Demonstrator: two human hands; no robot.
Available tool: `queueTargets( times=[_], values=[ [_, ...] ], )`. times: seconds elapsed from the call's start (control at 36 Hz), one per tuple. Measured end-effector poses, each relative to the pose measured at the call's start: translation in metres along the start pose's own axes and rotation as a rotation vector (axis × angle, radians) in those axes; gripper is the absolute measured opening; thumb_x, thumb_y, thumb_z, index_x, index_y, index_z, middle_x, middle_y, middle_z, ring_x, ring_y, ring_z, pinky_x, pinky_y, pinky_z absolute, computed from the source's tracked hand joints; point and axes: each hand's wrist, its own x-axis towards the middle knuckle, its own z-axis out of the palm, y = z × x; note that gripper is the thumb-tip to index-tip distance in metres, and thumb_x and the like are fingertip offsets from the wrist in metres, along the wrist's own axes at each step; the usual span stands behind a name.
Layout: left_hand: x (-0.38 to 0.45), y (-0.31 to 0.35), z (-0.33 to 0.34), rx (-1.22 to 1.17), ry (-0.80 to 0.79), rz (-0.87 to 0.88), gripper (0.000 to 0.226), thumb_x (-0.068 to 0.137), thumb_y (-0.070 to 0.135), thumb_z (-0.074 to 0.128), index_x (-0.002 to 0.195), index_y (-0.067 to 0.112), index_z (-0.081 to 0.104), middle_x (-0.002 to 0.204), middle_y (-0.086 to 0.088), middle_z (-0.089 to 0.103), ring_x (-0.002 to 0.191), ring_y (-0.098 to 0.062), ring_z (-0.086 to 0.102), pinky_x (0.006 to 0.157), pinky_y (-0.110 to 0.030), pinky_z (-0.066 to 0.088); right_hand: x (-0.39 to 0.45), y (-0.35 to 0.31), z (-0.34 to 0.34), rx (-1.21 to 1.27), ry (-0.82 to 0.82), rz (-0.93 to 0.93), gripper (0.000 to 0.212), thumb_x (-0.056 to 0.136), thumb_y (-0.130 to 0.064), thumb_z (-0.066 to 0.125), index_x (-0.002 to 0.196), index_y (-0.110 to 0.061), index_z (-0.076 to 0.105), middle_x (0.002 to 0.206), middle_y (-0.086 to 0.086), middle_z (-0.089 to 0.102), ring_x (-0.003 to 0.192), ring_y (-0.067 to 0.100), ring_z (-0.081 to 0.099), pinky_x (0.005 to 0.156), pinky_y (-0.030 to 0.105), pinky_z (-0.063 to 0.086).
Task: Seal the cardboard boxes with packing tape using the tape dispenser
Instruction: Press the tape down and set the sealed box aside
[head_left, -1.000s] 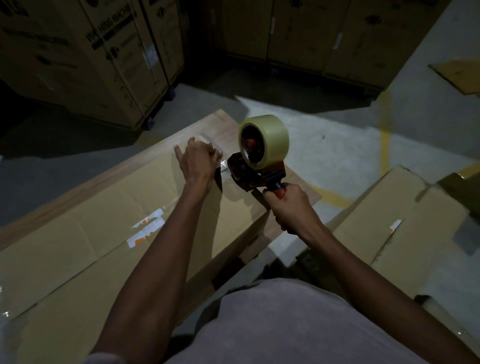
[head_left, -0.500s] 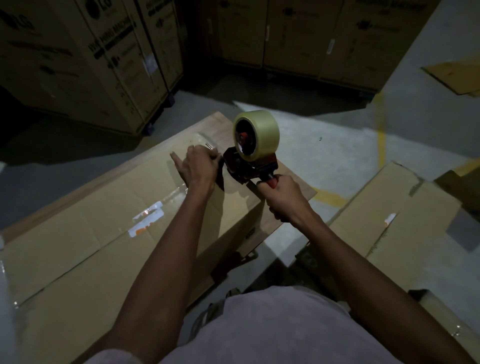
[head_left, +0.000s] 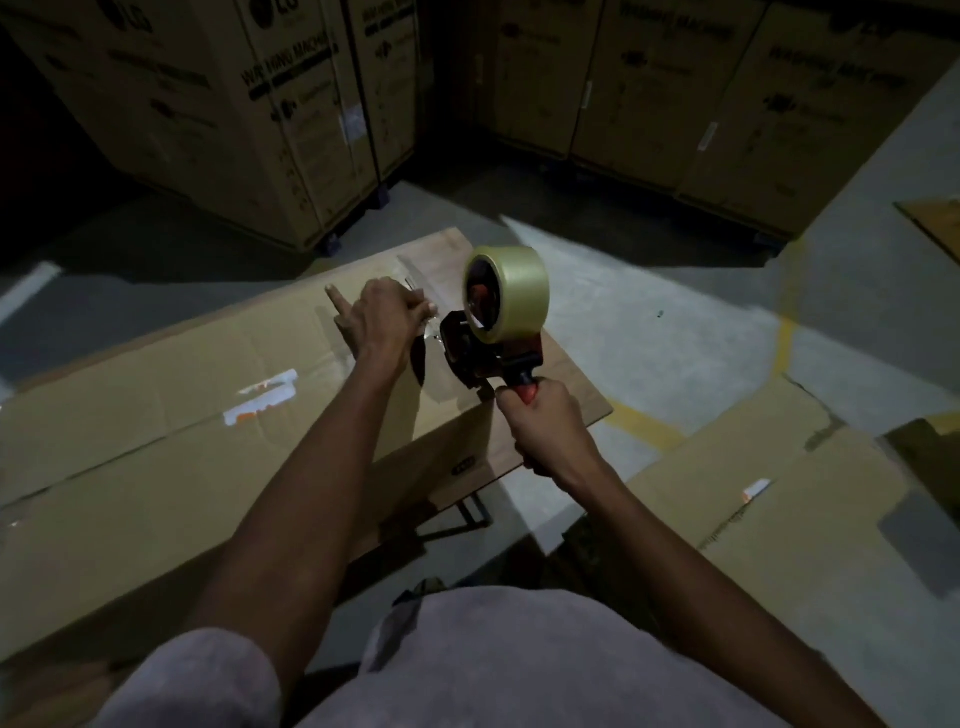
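The right hand (head_left: 545, 426) wraps the dispenser (head_left: 493, 343) handle, the rigid, sure place to grip. The left hand (head_left: 382, 317), fingers curled, pinches thin, clingy tape (head_left: 428, 312) onto the stiff flat box (head_left: 156, 415).

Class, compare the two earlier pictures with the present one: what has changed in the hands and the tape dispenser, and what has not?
Little changed. The left hand now has one finger stretched out straight, where it lay lower before, and it pinches the clear tape end against the long flat cardboard box. Unchanged: the right hand grips the red-handled tape dispenser, its yellowish roll upright, at the box's far end.
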Motion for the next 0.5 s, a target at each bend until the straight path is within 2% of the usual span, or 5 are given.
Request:
queueTargets(
  times=[0.11,0.19,0.25,0.39,0.5],
  values=[
    [-0.009,0.006,-0.003,-0.032,0.021,0.017,0.024,0.092,0.046,0.069,0.098,0.026,0.080,0.100,0.000,0.076,0.105,-0.022,0.068,0.120,-0.052,0.003,-0.002,-0.002,-0.005,-0.085,0.003,-0.045,0.027,0.093,-0.037,0.060,0.077,-0.015,0.057,0.067,0.009,0.059,0.048,0.022,0.055,0.035,0.020,0.037],
    [-0.010,0.009,-0.008,0.004,0.000,0.030,0.023,0.092,0.048,0.069,0.100,0.029,0.079,0.099,0.002,0.076,0.106,-0.018,0.067,0.122,-0.055,-0.004,-0.005,0.000,-0.010,-0.113,-0.003,-0.065,0.027,0.092,-0.041,0.059,0.079,-0.018,0.056,0.073,0.010,0.062,0.054,0.026,0.058,0.035,0.020,0.038],
    [-0.010,0.011,-0.011,0.040,-0.012,0.041,0.024,0.090,0.048,0.071,0.102,0.028,0.080,0.102,0.000,0.076,0.109,-0.020,0.067,0.123,-0.058,-0.004,-0.007,0.004,-0.013,-0.122,0.002,-0.063,0.027,0.092,-0.043,0.058,0.084,-0.018,0.058,0.077,0.011,0.063,0.055,0.025,0.059,0.036,0.020,0.038],
    [-0.014,0.014,-0.011,0.116,-0.027,0.060,0.029,0.094,0.048,0.066,0.109,0.027,0.079,0.107,-0.003,0.074,0.111,-0.021,0.066,0.123,-0.058,-0.003,-0.014,0.013,-0.011,-0.059,0.014,-0.018,0.027,0.092,-0.039,0.060,0.078,-0.016,0.056,0.067,0.008,0.058,0.044,0.020,0.053,0.036,0.021,0.038],
    [-0.025,0.014,-0.007,0.119,0.018,0.136,0.025,0.097,0.040,0.065,0.107,0.022,0.079,0.114,-0.007,0.071,0.119,-0.022,0.061,0.124,-0.057,0.003,-0.015,0.014,-0.009,-0.065,0.018,-0.011,0.028,0.091,-0.038,0.058,0.074,-0.017,0.053,0.066,0.007,0.053,0.052,0.026,0.052,0.043,0.027,0.042]
  ],
)
